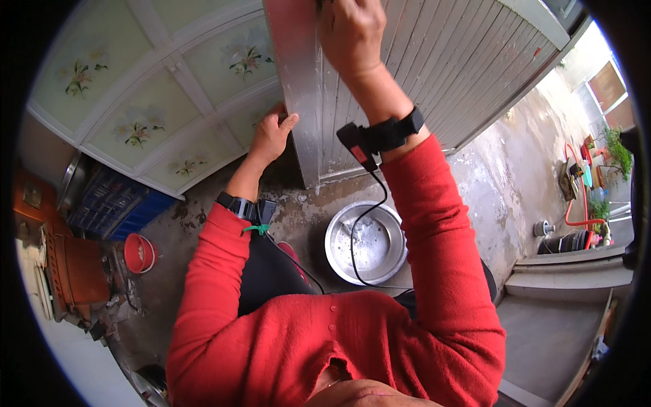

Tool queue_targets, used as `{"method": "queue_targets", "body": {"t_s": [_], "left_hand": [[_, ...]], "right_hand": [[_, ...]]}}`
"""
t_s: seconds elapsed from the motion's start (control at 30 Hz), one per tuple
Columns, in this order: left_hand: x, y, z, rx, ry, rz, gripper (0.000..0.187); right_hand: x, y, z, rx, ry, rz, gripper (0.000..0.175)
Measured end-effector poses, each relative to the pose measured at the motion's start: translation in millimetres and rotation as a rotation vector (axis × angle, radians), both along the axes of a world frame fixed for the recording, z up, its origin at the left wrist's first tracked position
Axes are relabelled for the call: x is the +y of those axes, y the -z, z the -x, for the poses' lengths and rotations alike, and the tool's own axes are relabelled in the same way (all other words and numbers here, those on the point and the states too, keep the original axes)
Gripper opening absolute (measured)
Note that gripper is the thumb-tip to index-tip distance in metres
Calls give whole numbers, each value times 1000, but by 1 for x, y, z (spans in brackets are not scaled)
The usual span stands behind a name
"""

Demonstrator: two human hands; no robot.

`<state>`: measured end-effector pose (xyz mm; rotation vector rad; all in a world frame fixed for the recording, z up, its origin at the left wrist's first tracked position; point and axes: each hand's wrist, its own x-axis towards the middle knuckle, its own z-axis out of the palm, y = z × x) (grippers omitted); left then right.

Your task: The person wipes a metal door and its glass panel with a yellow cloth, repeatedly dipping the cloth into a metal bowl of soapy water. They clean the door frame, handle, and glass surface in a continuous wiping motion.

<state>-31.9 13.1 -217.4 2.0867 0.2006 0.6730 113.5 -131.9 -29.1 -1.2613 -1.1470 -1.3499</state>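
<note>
A white wooden door (297, 96) with a grooved panel stands in front of me, its narrow edge towards me. My left hand (273, 135) grips that edge, thumb on the near face and fingers behind it. Higher up, my right hand (354, 35) is curled against the grooved side at the top of the view. Something dark shows beside its fingers, but the picture's rim cuts it off, so what it holds is hidden. On the floor below the door sits a round metal basin (366, 243) with some water and a pale, crumpled thing in it.
Floral glass panels (137, 127) in a white frame stand at left. Below them are a blue crate (119, 203) and a small red bucket (140, 253). A black cable (354, 244) from my right wrist hangs across the basin. Outside lie an orange hose (585, 198) and potted plants (616, 147).
</note>
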Motion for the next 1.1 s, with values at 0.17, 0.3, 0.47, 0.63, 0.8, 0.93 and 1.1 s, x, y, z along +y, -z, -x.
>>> {"method": "queue_targets", "body": {"t_s": [0.17,0.3,0.47,0.63,0.8,0.93,1.1], "left_hand": [[-2,-4,-1,38,-30,54,38],[-4,-7,2,21,-95,-78,37],[-3,-3,2,12,-40,-18,38],[-1,0,0,11,2,57,38],[-1,2,2,-50,-57,-115,38],[-1,3,-4,0,-36,63,39],[0,-1,-2,-38,-58,-119,41]], "right_hand": [[-10,114,30,53,8,198,18],[-20,135,40,138,32,282,16],[-15,23,-19,-10,180,-43,12],[-20,22,-13,-19,87,91,15],[-28,118,32,126,91,197,22],[-17,63,7,117,94,80,17],[-12,-25,-18,79,39,-40,5]]}}
